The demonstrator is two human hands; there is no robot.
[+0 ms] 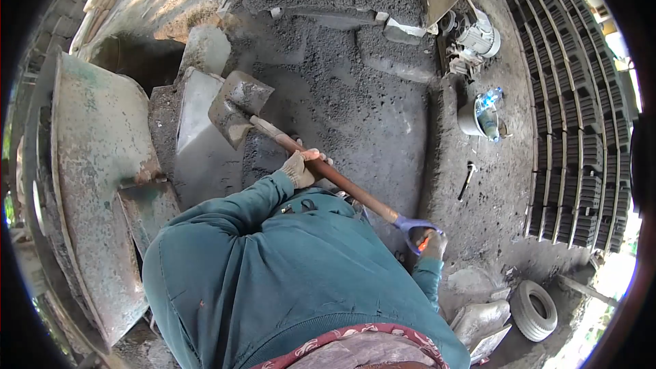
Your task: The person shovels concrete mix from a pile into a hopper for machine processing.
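My left hand (303, 168), in a beige glove, grips the middle of a shovel's wooden shaft (328, 174). In an orange-and-grey glove, my right hand (432, 243) holds the blue D-handle (413, 225) at the shaft's end. The worn metal shovel blade (236, 106) is raised and tilted over a grey metal chute (198, 130), beside a heap of dark damp sand mix (348, 96). My teal sweatshirt fills the lower middle of the view.
A big rusty metal mixer pan (89, 164) stands on the left. An electric motor (478, 37), a bucket with plastic bottles (482, 117) and a hammer (467, 179) lie to the right. Rows of dark concrete blocks (581, 130) line the far right; a tyre (534, 309) lies bottom right.
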